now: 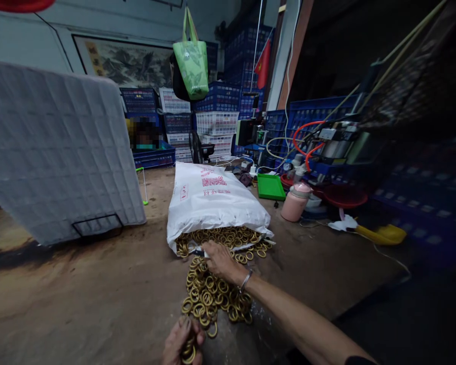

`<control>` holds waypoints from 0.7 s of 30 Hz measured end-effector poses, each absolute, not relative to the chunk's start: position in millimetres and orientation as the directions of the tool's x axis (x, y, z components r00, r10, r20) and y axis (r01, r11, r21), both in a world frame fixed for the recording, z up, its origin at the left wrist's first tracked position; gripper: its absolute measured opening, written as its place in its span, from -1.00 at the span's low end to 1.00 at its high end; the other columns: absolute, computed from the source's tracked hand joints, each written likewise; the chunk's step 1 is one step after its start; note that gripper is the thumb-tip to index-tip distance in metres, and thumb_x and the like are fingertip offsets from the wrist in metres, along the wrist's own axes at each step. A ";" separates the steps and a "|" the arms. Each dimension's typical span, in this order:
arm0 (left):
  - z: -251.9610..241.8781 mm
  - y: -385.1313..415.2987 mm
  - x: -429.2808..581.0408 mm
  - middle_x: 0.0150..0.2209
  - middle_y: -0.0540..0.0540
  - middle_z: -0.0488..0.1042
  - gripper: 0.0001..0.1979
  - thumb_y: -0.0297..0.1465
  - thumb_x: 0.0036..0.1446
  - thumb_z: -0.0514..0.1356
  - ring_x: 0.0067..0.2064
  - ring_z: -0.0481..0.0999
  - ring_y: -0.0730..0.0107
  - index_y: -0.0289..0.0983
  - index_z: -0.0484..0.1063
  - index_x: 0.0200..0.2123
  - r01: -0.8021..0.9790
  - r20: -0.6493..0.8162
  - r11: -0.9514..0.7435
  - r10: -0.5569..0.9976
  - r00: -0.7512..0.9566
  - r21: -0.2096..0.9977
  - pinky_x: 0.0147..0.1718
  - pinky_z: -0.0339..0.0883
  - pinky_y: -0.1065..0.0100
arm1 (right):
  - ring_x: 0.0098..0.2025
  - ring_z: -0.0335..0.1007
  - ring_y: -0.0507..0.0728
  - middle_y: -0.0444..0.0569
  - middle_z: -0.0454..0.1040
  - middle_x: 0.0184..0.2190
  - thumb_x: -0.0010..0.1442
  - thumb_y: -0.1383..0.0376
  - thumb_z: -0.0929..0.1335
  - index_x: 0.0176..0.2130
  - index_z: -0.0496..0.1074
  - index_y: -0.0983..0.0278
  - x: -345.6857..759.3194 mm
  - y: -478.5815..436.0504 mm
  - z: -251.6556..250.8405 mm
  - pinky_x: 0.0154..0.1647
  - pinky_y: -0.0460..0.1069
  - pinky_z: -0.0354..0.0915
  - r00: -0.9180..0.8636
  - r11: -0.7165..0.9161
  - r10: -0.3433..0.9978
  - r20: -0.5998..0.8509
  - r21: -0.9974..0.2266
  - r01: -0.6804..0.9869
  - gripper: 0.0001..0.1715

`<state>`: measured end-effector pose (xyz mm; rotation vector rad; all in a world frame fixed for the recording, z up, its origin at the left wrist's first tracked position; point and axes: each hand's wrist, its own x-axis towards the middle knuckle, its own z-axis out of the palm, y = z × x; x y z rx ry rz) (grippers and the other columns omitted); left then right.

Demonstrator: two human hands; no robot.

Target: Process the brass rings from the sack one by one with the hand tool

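A white sack (216, 203) with red print lies on its side on the brown table, its open mouth facing me. Brass-coloured rings (209, 294) spill from it into a heap. My right hand (220, 261), with a bracelet at the wrist, is at the sack's mouth, its fingers closed on a dark and white tool (200, 253) that is partly hidden. Near the bottom edge, my left hand (183, 340) is wrapped round several brass rings (189, 351), just in front of the heap.
A padded white panel (64, 152) stands at the left on a black wire stand (99, 225). To the right are a green tray (270, 186), a pink bottle (295, 202) and a red bowl (344, 195). Behind are stacked crates (217, 121) and a person (146, 134).
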<state>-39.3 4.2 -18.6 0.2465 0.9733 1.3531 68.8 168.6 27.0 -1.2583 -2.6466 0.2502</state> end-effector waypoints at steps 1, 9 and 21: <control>-14.9 6.4 -37.9 -0.70 0.06 0.32 -0.60 -0.15 -0.37 0.36 -0.74 0.17 0.66 -0.32 0.29 -0.62 -0.685 -0.432 0.227 0.891 -0.141 0.693 -0.80 -0.03 0.60 | -0.25 0.27 0.06 -0.07 0.35 -0.29 0.01 0.42 0.23 -0.23 0.29 0.24 71.7 161.1 28.2 -0.30 -0.10 0.11 -0.637 0.651 0.755 0.151 -0.289 0.702 -0.74; -10.4 11.6 -22.5 -0.76 0.19 0.20 -0.55 -0.06 -0.17 0.20 -0.76 0.11 0.64 -0.25 0.30 -0.29 -0.344 -0.330 0.215 0.886 -0.326 0.914 -0.81 -0.01 0.62 | -0.37 0.20 0.01 -0.15 0.31 -0.44 0.00 0.45 0.26 -0.37 0.31 0.24 95.9 88.7 23.0 -0.35 -0.13 0.07 -0.618 0.617 0.739 0.267 -0.636 0.463 -0.86; 5.4 -9.0 -9.2 -0.62 0.03 0.40 -0.76 -0.19 -0.08 0.17 -0.55 0.38 0.43 -0.27 0.42 -0.50 0.097 0.017 0.027 0.907 -0.422 0.995 -0.52 0.27 0.45 | -0.54 0.00 -0.06 -0.23 0.10 -0.62 0.16 0.16 0.17 -0.53 0.21 0.30 110.2 56.2 23.9 -0.52 -0.16 0.00 -0.555 0.233 0.831 0.043 -0.932 0.277 -0.67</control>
